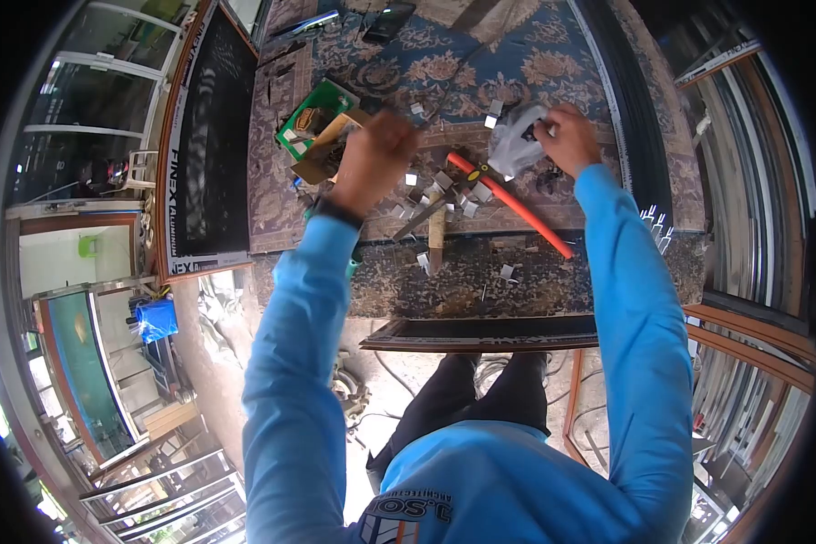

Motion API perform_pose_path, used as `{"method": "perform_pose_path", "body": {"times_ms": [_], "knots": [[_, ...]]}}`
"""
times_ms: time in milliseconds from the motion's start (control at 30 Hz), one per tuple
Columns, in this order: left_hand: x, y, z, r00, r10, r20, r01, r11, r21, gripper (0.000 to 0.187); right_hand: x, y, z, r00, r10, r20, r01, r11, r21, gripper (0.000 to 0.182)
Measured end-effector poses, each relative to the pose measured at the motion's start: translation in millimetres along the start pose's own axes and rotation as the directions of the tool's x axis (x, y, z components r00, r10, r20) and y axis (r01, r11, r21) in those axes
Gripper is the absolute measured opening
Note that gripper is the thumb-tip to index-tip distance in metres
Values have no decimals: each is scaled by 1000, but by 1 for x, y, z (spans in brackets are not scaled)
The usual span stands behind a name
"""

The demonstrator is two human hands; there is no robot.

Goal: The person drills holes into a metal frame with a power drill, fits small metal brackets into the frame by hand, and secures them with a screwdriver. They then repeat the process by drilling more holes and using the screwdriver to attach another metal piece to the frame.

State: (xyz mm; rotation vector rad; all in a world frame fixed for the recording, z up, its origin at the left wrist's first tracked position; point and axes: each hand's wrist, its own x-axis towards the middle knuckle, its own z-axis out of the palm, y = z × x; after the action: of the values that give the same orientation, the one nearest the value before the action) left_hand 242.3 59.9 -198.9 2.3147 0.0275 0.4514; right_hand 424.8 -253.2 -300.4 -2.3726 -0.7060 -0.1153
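My left hand (378, 161) is raised over the carpeted work surface, just right of an open green box (322, 104) and a brown cardboard box (314, 170). Its fingers are curled together but blurred, and what they hold, if anything, cannot be made out. At the right, my right hand (567, 139) grips the edge of a clear plastic bag (514, 145), with something dark at the fingertips. Between the hands lie a red-orange bar tool (526, 216), several small silver metal pieces (470, 208) and a wooden-handled tool (436, 238).
Dark framed panels stand left (213, 136) and right (639, 118) of the patterned carpet (553, 68). Another dark frame (480, 334) lies along the near edge. A black object (390, 22) sits at the far side. Aluminium profiles (743, 163) lean at the right.
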Motion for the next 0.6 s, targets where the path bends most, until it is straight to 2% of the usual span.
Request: {"method": "perform_pose_path", "body": {"times_ms": [33, 100, 133, 167, 200, 233, 267, 300, 333, 367, 400, 433, 467, 500, 600], "knots": [[-23, -3, -10, 988, -101, 115, 93, 993, 79, 15, -8, -4, -13, 987, -107, -122, 110, 994, 13, 21], [-67, -11, -6, 891, -233, 389, 138, 957, 256, 15, -32, -15, -43, 991, 28, -134, -5, 984, 176, 19], [-84, -9, -1, 861, -187, 474, 62, 961, 268, 17, -37, -22, -56, 986, 88, -141, -50, 966, 255, 19], [-109, -27, 15, 846, -192, 497, 65, 963, 263, 17, -45, -24, -65, 984, 168, -63, -127, 898, 422, 18], [-117, -31, 24, 839, -43, 543, -160, 934, 321, 24, -59, -22, -72, 970, 241, 33, -217, 795, 567, 17], [-122, -31, 32, 799, 101, 592, -375, 854, 360, 31, -73, -21, -81, 945, 297, 138, -308, 664, 682, 16], [-125, -34, 44, 730, 235, 642, -571, 726, 383, 38, -85, -29, -88, 924, 324, 202, -365, 596, 716, 16], [-128, -52, 58, 722, 279, 633, -584, 737, 341, 50, -94, -42, -94, 902, 346, 258, -414, 526, 743, 16], [-128, -64, 67, 723, 291, 627, -556, 783, 278, 50, -105, -46, -95, 868, 365, 337, -474, 405, 782, 18], [-128, -74, 73, 719, 304, 625, -529, 823, 208, 49, -116, -61, -100, 874, 346, 341, -466, 395, 792, 21], [-121, -71, 71, 694, 319, 646, -556, 807, 199, 49, -126, -62, -101, 862, 325, 388, -494, 374, 785, 21], [-114, -67, 68, 667, 333, 666, -582, 791, 188, 49, -133, -74, -106, 883, 274, 381, -459, 334, 823, 22], [-104, -53, 52, 623, 333, 708, -657, 715, 241, 50, -139, -85, -109, 892, 236, 386, -439, 244, 865, 26], [-101, -48, 46, 682, 417, 601, -643, 734, 219, 50, -145, -92, -112, 904, 222, 365, -414, 242, 878, 26], [-96, -30, 30, 873, 383, 303, -422, 904, 74, 39, -160, -105, -109, 949, 141, 283, -312, 273, 910, 24]]}}
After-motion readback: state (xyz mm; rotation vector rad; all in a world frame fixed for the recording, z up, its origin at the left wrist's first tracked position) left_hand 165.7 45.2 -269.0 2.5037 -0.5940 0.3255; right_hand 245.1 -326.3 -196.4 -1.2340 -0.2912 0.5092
